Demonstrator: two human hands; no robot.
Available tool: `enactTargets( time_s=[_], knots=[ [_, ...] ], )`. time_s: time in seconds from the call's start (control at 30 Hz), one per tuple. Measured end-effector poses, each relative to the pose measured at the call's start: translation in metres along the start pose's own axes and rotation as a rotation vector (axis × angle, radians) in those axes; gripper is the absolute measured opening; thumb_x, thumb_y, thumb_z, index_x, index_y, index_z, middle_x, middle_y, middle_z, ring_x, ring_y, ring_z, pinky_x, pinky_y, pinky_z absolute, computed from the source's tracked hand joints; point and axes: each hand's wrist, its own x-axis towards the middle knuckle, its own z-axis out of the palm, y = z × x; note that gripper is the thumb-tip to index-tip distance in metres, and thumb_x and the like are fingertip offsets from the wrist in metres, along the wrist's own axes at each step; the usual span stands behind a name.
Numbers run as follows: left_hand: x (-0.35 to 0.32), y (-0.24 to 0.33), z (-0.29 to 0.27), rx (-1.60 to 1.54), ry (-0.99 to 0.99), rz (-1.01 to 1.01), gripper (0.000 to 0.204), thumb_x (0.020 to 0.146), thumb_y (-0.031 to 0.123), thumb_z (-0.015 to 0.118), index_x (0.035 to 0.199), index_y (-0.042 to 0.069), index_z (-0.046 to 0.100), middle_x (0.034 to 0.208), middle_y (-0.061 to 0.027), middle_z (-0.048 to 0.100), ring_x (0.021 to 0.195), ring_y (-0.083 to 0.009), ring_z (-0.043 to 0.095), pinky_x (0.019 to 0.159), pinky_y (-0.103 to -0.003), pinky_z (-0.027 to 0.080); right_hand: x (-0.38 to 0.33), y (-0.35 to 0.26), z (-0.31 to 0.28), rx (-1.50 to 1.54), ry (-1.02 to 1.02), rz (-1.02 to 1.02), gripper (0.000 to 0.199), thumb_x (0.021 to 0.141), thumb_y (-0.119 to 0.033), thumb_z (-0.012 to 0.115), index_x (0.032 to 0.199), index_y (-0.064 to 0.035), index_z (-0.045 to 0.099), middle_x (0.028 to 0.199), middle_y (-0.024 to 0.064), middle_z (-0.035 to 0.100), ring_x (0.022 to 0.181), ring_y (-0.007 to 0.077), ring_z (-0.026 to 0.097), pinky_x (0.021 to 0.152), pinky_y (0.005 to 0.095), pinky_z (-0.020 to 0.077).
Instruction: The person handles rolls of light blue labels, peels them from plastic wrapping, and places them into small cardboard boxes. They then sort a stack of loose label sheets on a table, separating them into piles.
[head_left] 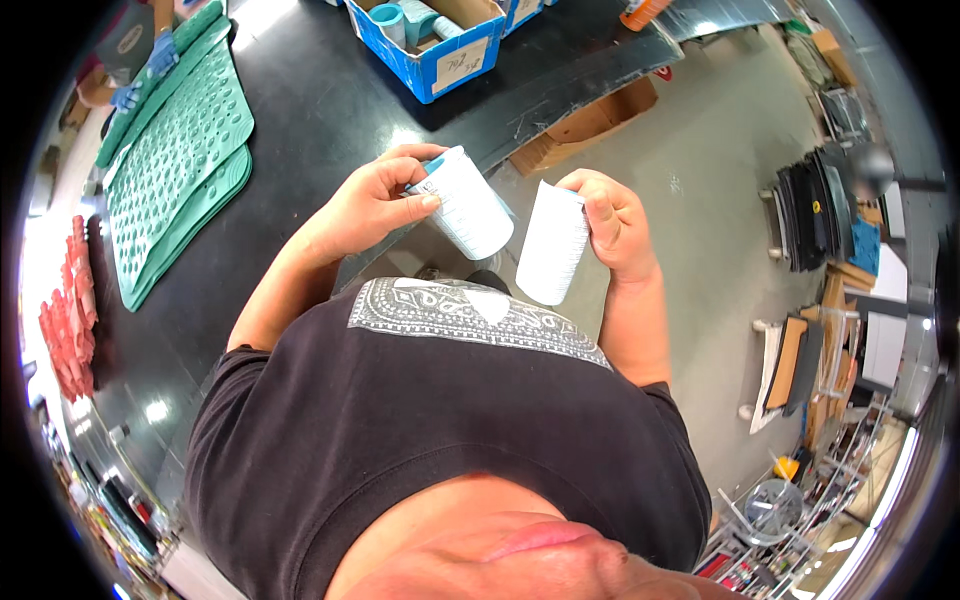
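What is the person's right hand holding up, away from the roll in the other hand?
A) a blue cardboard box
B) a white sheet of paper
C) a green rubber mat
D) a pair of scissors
B: the right hand pinches a white sheet by its top edge, while the left hand grips the white roll; the green mats and the blue box lie on the black table.

Paper label sheet point(552, 245) matt; wrapped roll point(468, 205) glossy; black table point(300, 130) shiny.
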Motion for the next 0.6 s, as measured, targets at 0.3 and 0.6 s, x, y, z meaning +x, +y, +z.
enactTargets(
  time_s=[0.3,0.6],
  knots=[
    [0.067,0.004,0.027,-0.221,0.46,-0.019,0.015,0.091,0.014,0.065,0.093,0.0,0.064,0.14,-0.0115,0.046,0.097,-0.0118,0.056,0.084,-0.029,0.048,0.058,0.064,-0.123,0.401,0.083,-0.118,0.066,0.086,-0.047,0.07,0.119,0.0081,0.056,0.112,0.0134,0.063,0.105,0.0256,0.062,0.095,0.0367,0.0486],
    [0.117,0.019,0.06,-0.131,0.756,-0.037,0.021,0.09,0.021,0.066,0.089,0.001,0.062,0.138,-0.0091,0.049,0.094,-0.014,0.058,0.081,-0.031,0.051,0.087,0.095,-0.118,0.234,0.183,-0.224,0.037,0.091,-0.021,0.069,0.115,0.0055,0.059,0.116,0.0064,0.056,0.104,0.0157,0.054,0.091,0.0302,0.0419]
  ],
)
